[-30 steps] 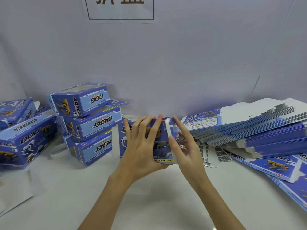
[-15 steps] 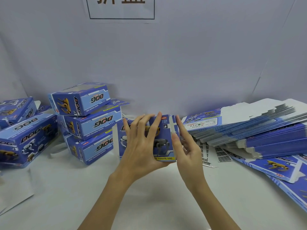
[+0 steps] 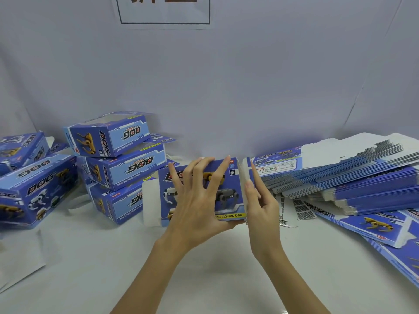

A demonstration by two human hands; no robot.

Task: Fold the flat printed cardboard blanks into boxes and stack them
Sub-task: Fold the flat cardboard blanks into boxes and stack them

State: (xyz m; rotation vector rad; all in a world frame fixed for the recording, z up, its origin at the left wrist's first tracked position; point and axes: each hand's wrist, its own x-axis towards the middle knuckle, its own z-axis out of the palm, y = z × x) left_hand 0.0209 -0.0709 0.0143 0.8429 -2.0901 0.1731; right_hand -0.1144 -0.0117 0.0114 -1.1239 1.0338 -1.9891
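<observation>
Three folded boxes (image 3: 118, 164) stand stacked at left, two more beside them. The left hand (image 3: 197, 205) grips one half-formed box (image 3: 229, 189) mid-table; the right hand (image 3: 260, 200), fingers straight, presses its end flap.

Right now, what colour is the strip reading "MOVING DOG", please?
Yellow with dark lettering; head view shows it best.

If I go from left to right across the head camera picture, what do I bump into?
Big blue folded cardboard box → stack of three blue folded boxes → left hand → right hand → pile of flat blue printed cardboard blanks.
</observation>
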